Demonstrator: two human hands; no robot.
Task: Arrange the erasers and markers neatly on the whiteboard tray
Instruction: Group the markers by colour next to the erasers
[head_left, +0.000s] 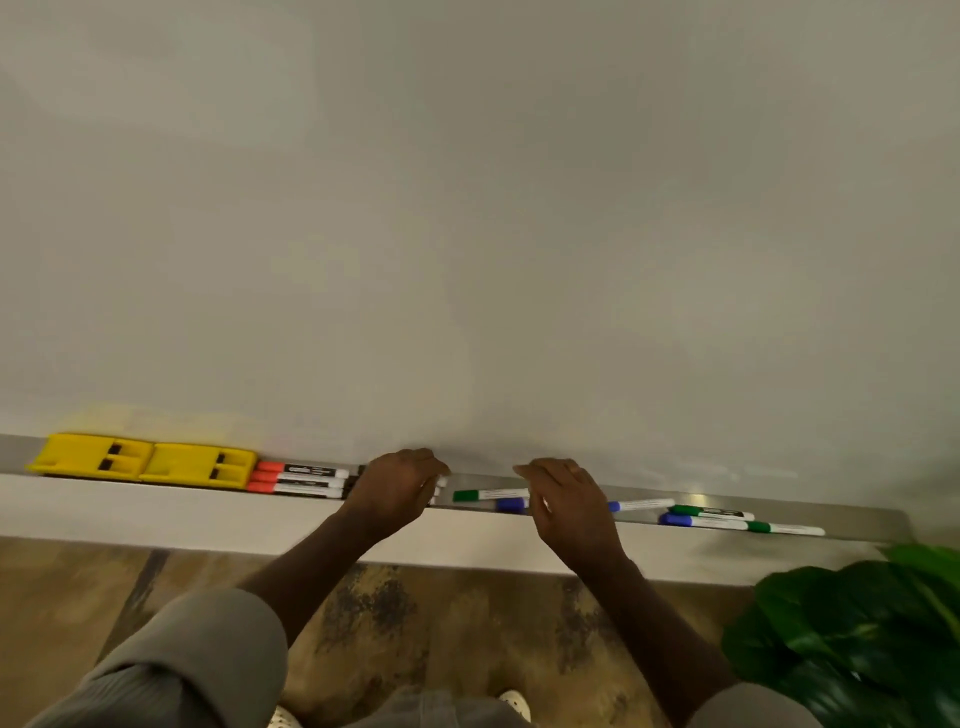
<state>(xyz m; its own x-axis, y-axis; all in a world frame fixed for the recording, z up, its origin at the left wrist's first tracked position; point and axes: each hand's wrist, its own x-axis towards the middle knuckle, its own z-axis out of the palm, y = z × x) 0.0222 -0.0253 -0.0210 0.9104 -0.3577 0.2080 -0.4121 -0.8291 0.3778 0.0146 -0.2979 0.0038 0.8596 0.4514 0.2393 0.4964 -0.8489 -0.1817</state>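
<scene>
Two yellow erasers (145, 460) lie side by side at the left end of the metal whiteboard tray (857, 522). Right of them sit three red-capped markers (298, 480) in a tight row. My left hand (397, 488) rests curled over black-capped markers just past the red ones; most of them are hidden. My right hand (569, 512) covers the middle of the tray, over a green marker (488, 494) and a blue marker (511, 504). Farther right lie another blue marker (641, 504), a green one (711, 512), and a blue and green pair (743, 525), loosely scattered.
The white board (467, 234) fills the view above the tray. A leafy green plant (857, 639) stands at the lower right, close under the tray's right end. Patterned floor (467, 634) and my shoes show below.
</scene>
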